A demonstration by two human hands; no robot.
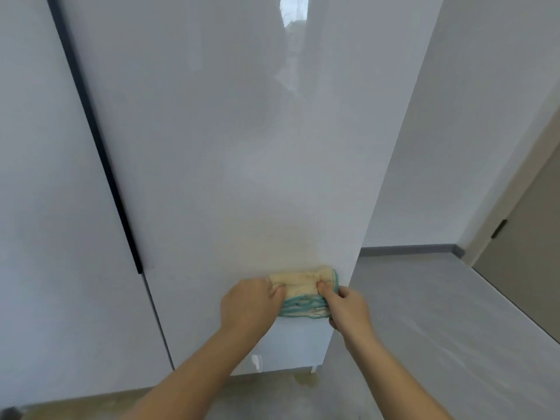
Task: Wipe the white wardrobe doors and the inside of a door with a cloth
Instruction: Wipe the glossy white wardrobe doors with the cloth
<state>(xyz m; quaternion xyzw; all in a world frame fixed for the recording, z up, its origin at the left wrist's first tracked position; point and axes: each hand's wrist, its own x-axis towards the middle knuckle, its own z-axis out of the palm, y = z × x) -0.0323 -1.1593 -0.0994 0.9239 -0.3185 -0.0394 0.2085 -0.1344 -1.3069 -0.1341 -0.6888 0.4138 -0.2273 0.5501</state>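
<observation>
both hands clamp the folded cloth (303, 294) low on the white wardrobe door (230, 165) - left hand (251, 304), right hand (348, 307) at its ends, likely for even pressure.

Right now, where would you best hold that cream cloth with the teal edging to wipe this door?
By its two short ends, from the front: the folded cream-and-teal cloth lies flat and wide against the white wardrobe door, with left hand and right hand each gripping one end.
</observation>
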